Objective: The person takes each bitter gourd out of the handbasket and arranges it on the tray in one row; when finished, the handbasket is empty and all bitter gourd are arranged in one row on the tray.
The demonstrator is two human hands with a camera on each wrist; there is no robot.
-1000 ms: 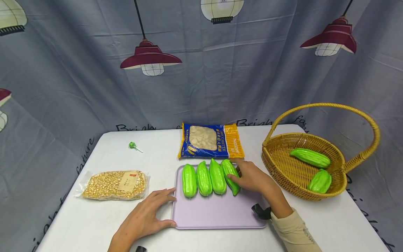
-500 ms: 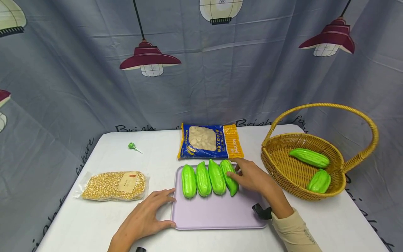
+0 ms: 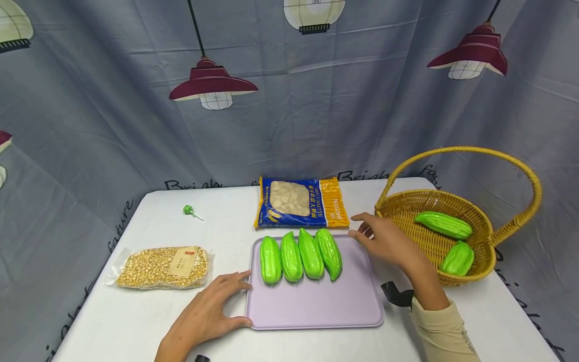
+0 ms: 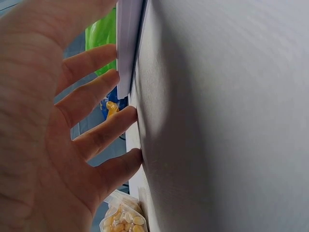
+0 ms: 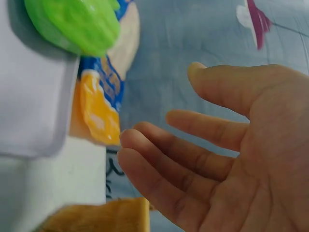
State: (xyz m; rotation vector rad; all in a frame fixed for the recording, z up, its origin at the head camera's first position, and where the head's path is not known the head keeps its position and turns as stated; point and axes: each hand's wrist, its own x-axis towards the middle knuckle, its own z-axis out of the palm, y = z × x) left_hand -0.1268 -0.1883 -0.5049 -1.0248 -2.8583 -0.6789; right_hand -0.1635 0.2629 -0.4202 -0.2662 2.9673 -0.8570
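Several glossy, ridged green gourds, like bitter melons, lie side by side on the back half of a lilac tray (image 3: 312, 307). The rightmost gourd (image 3: 329, 254) slants slightly, its tip towards the front. My left hand (image 3: 208, 311) rests at the tray's left edge, with thumb and fingertips touching or very near the rim; in the left wrist view its fingers are spread and fairly straight. My right hand (image 3: 390, 241) hovers over the tray's back right corner, apart from the gourds. Its fingers are loosely bent and hold nothing in the right wrist view.
A wicker basket (image 3: 402, 262) with a tall handle stands at the right, two green gourds (image 3: 443, 225) inside. Behind the tray lies a blue and yellow pasta bag (image 3: 298, 203). A bag of corn kernels (image 3: 163, 267) and a green lollipop (image 3: 189, 210) are at the left.
My right hand has let go of the rightmost gourd and moved right, towards the basket. That gourd stays on the tray beside the others. The left hand keeps its place.
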